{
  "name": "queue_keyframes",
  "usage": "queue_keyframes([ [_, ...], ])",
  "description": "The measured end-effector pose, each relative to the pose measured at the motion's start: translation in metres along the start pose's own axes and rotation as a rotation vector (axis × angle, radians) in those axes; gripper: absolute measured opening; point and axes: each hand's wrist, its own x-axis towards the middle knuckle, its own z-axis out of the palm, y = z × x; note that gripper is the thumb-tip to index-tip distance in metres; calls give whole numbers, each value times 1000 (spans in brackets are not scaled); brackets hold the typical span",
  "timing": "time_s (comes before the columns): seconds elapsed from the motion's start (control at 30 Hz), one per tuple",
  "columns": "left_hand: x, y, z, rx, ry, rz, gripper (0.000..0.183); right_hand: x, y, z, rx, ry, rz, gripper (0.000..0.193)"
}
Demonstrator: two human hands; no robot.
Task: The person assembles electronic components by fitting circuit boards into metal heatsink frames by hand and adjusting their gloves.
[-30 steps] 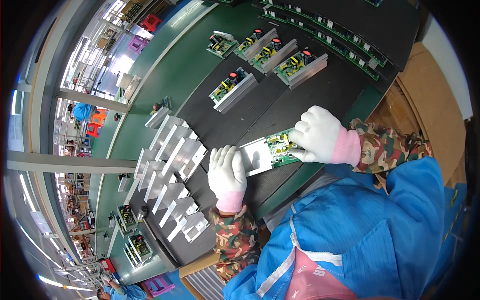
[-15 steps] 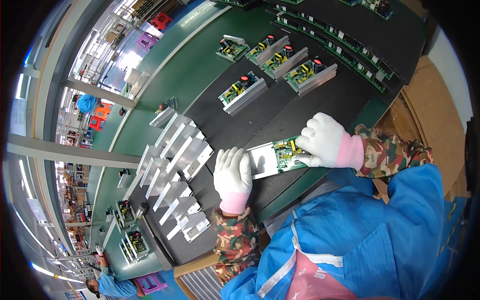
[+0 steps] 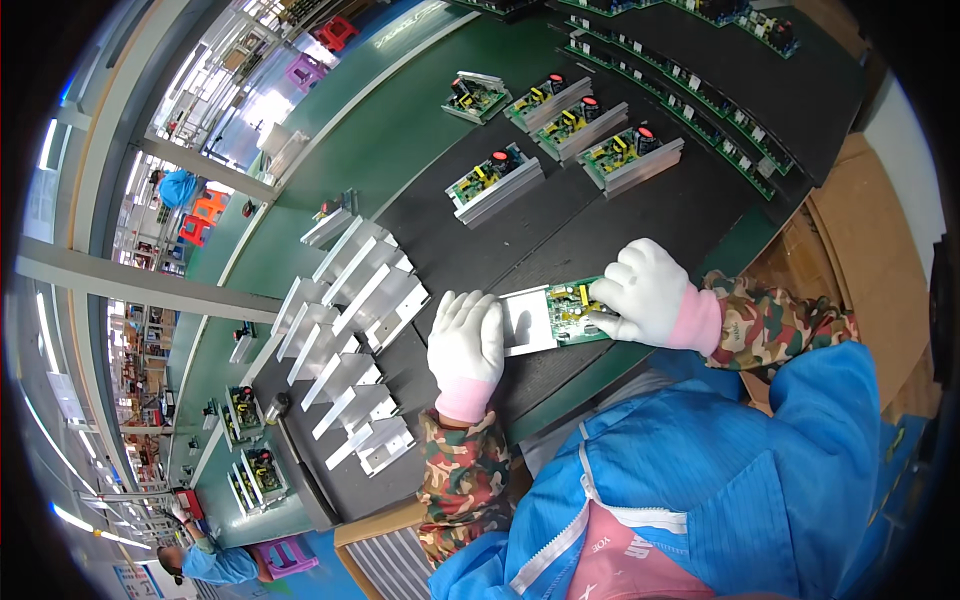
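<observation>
In the middle, a flat silver aluminium plate [image 3: 526, 322] lies on the black mat. A green circuit board [image 3: 570, 318] with yellow parts covers its right portion; whether the two are fastened together cannot be seen. My left hand [image 3: 466, 342], in a white glove, is closed over the plate's left end, thumb hidden. At the opposite end, my gloved right hand [image 3: 648, 296] is closed on the board's right edge, fingers curled and thumb along the near side. The right hand hides that end of both board and plate.
Several bare aluminium brackets [image 3: 384, 318] stand in rows at left. Boards mounted on heat sinks [image 3: 497, 186] stand farther back. Long strips of green boards [image 3: 690, 112] lie at far right, near a cardboard box [image 3: 862, 250]. Another person [image 3: 215, 564] works at the lower left.
The whole view has shifted slightly. Both hands keep their hold on the plate and board with almost no movement. The person at lower left has moved an arm.
</observation>
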Motion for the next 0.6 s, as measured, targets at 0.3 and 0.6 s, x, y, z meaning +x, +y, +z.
queue_keyframes([
  [0.3, -3, 0, -2, 50, -20, 0, 28, -4, 17, -4, 106, -115, 37, 44],
  [0.6, 26, -3, -14, 178, -279, 43, 26, -19, 32, 6, 79, -181, 5, 83],
])
